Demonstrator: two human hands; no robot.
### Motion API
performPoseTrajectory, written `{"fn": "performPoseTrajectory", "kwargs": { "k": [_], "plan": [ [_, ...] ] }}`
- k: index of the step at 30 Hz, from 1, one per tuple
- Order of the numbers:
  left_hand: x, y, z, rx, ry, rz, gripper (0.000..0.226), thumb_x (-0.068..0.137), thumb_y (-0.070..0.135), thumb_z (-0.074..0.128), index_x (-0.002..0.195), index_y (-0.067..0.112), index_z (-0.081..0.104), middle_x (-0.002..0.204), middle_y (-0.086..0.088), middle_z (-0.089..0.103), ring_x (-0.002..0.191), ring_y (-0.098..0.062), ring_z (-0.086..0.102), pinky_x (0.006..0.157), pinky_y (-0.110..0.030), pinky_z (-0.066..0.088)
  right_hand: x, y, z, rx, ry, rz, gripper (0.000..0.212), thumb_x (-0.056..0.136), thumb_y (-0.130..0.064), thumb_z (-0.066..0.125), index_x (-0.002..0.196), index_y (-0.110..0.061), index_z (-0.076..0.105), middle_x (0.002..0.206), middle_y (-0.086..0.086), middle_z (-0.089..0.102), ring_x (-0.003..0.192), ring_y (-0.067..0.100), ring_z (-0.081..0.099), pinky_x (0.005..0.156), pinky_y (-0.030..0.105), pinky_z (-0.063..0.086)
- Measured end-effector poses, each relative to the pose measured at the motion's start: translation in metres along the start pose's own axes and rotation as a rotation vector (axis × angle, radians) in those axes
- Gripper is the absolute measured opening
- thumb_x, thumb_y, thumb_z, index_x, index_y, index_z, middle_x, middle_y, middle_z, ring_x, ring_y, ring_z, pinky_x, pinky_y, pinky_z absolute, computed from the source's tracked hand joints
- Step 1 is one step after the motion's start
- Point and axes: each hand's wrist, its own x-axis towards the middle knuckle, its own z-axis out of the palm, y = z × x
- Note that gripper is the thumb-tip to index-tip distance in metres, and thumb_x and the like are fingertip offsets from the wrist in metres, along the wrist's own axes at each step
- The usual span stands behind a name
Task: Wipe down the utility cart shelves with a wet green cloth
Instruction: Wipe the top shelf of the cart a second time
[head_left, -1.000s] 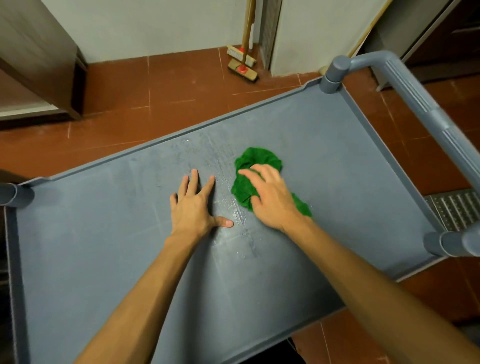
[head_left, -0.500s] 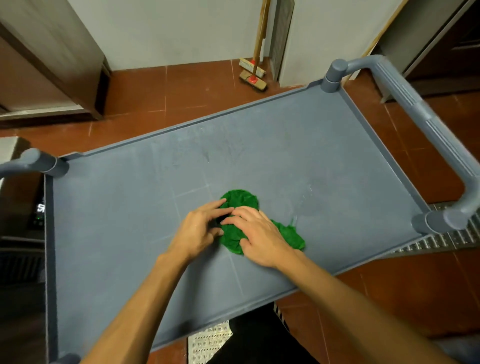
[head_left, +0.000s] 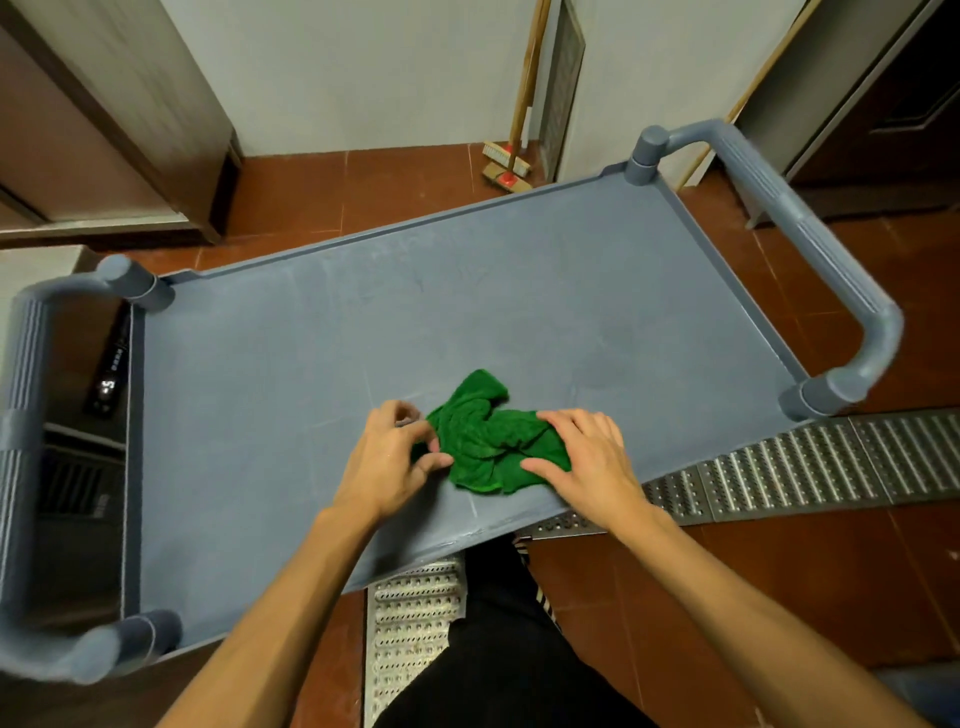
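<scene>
A crumpled green cloth lies on the grey top shelf of the utility cart, close to the shelf's near edge. My left hand is at the cloth's left side and pinches its edge between thumb and fingers. On the cloth's right side, my right hand grips the fabric with curled fingers. Both hands rest on the shelf surface. Faint streaks show on the shelf behind the cloth.
Grey tube handles stand at the cart's left end and right end. A broom leans on the far wall. A metal floor grate runs under the cart's near side. Red tile floor surrounds it.
The cloth came back from the shelf's middle toward the near edge. My left hand left the bare shelf and took the cloth's edge; the cloth now lies more spread between both hands.
</scene>
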Motion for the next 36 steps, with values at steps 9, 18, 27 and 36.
{"fn": "performPoseTrajectory", "kwargs": {
  "k": [9, 18, 27, 36],
  "plan": [
    [-0.009, 0.036, 0.002, -0.050, -0.035, 0.063, 0.019, 0.085, 0.040, 0.074, 0.079, 0.025, 0.064, 0.138, 0.002, 0.058, 0.126, -0.017, 0.054, 0.102, -0.035, 0.044, 0.002, 0.029, -0.046, 0.061, 0.329, 0.089, 0.015, 0.089, -0.016, 0.068, 0.102, -0.023, 0.071, 0.093, 0.004, 0.064, 0.091, 0.029, 0.054, 0.082, 0.040, 0.040],
    [0.022, 0.103, 0.039, -0.177, -0.029, 0.167, 0.019, 0.091, 0.037, 0.067, 0.090, 0.018, 0.062, 0.094, 0.004, 0.053, 0.088, -0.022, 0.056, 0.080, -0.034, 0.044, 0.013, 0.044, -0.080, 0.180, 0.613, 0.656, 0.027, 0.100, -0.020, 0.051, 0.126, -0.016, 0.055, 0.125, 0.012, 0.051, 0.116, 0.034, 0.047, 0.099, 0.048, 0.037],
    [0.038, 0.098, 0.054, 0.036, 0.001, -0.045, 0.075, 0.087, 0.072, 0.045, 0.140, 0.018, 0.040, 0.137, -0.013, 0.046, 0.130, -0.036, 0.043, 0.106, -0.050, 0.038, -0.005, 0.014, -0.012, -0.017, 0.056, 0.506, 0.075, 0.098, -0.055, 0.038, 0.152, -0.005, 0.023, 0.156, 0.025, 0.018, 0.142, 0.042, 0.023, 0.117, 0.047, 0.020],
    [0.036, 0.062, 0.046, 0.354, -0.360, -0.137, 0.171, 0.035, 0.092, 0.069, 0.154, 0.014, -0.026, 0.164, -0.011, -0.023, 0.152, -0.033, -0.018, 0.118, -0.066, 0.008, 0.035, 0.021, 0.001, -0.245, -0.100, 0.543, 0.103, 0.080, -0.076, -0.004, 0.152, -0.004, -0.020, 0.155, 0.031, -0.027, 0.147, 0.043, -0.017, 0.121, 0.053, -0.005]
  ]
}}
